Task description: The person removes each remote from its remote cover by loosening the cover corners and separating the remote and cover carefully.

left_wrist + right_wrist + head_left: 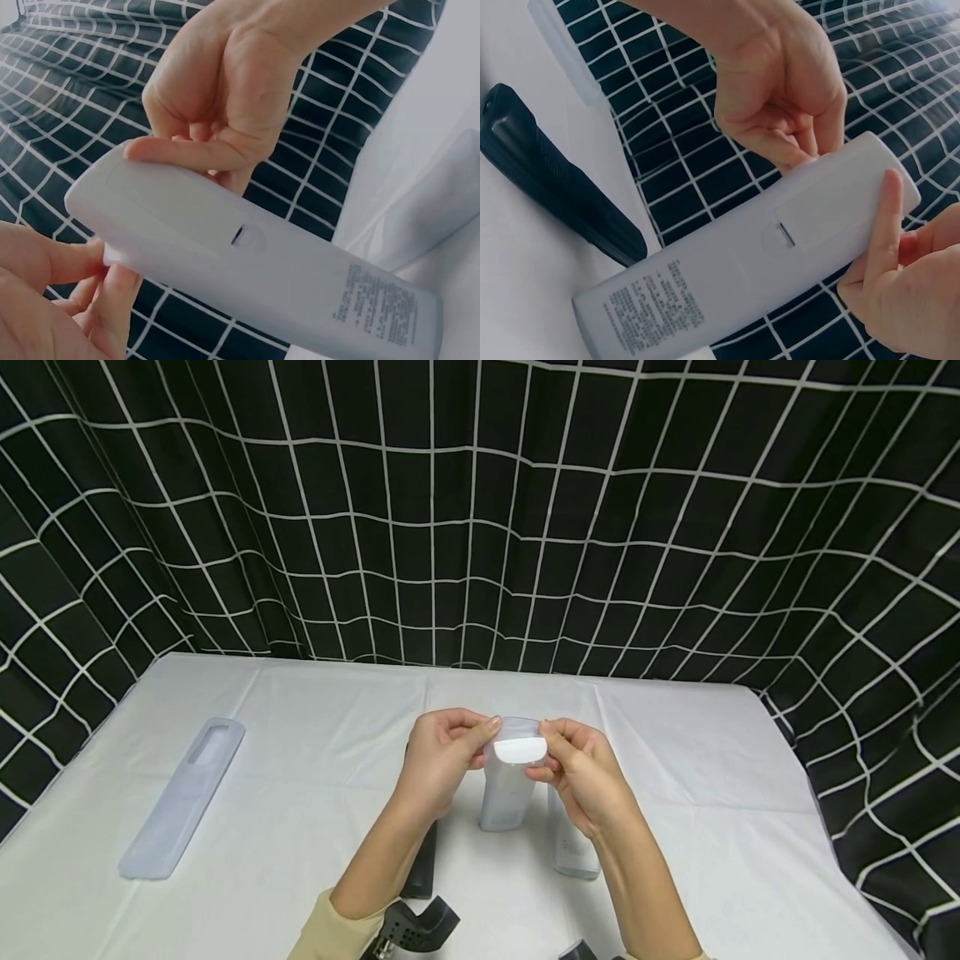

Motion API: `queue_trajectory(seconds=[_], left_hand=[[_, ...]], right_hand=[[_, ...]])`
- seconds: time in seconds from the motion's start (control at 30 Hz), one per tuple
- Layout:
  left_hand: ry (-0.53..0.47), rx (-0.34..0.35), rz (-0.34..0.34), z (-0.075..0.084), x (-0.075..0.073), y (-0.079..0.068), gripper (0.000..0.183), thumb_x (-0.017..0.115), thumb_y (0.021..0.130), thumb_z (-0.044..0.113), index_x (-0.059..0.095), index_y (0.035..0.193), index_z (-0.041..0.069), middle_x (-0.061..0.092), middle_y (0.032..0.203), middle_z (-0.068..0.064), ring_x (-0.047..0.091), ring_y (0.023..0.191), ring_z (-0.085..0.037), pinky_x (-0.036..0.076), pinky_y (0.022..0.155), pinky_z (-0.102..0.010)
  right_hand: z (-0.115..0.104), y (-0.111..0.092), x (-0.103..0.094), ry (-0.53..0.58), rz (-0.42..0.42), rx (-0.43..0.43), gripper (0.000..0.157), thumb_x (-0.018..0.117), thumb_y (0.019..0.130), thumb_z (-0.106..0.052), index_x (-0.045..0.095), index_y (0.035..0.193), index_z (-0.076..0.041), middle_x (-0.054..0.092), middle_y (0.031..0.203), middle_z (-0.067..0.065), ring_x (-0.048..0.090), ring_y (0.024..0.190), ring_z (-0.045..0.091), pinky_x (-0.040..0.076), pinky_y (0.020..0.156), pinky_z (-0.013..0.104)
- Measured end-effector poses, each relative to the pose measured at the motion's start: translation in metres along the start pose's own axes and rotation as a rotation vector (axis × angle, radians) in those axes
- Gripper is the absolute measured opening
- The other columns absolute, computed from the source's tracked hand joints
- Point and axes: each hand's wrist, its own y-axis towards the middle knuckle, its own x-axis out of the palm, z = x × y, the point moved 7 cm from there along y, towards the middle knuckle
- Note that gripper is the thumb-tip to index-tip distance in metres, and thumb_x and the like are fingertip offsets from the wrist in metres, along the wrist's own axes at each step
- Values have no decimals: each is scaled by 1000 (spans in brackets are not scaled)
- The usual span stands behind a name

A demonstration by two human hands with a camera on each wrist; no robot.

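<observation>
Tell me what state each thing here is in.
Held sleeve: upright, around white remote.
White remote: upright, top end showing.
Battery cover: closed.
Left hand: pinching held sleeve's top.
Right hand: pinching its other side.
Black handset: lying down.
Loose sleeve: lying flat, looks empty.
Pale item: lying, partly hidden.

Left sleeve pale yellow — black wrist mount, curved, dotted with holes — silvery fitting beside.
</observation>
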Motion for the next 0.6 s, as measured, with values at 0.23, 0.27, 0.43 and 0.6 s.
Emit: queue_trajectory(seconds=[0.23, 0.27, 0.43, 0.6], left_hand=[[-1, 10, -8, 0, -3, 1, 17, 72, 99, 6, 74, 101, -11, 77, 85, -11, 68, 71, -6, 59, 67, -17], [2, 13, -9, 0, -4, 1, 17, 72, 99, 6, 74, 101, -11, 77, 86, -13, 69, 71, -7, 59, 68, -18], [9, 36, -18, 1, -5, 1, 18, 73, 99, 8, 75, 103, -9, 79, 93, -16, 72, 75, -10, 63, 74, -25], [1, 43, -35, 2, -6, 2, 18, 74, 99, 9, 75, 105, -7, 79, 98, -16, 73, 81, -12, 64, 80, -31]], right_hand=[[-7, -1, -5, -43, -6, -89, 13, 57, 108, -4, 65, 98, -2, 58, 84, 1, 52, 67, 8, 62, 66, 22], [-8, -1, -6, -53, -11, -105, 12, 59, 107, -4, 67, 98, -3, 58, 84, 2, 52, 68, 9, 62, 66, 23], [-12, -1, -12, -108, -46, -163, 9, 64, 103, -2, 71, 104, -8, 62, 93, 2, 50, 72, 10, 65, 68, 30], [-18, -5, -16, -148, -57, -211, 12, 64, 103, -1, 72, 108, -9, 64, 102, 2, 53, 75, 11, 66, 71, 33]])
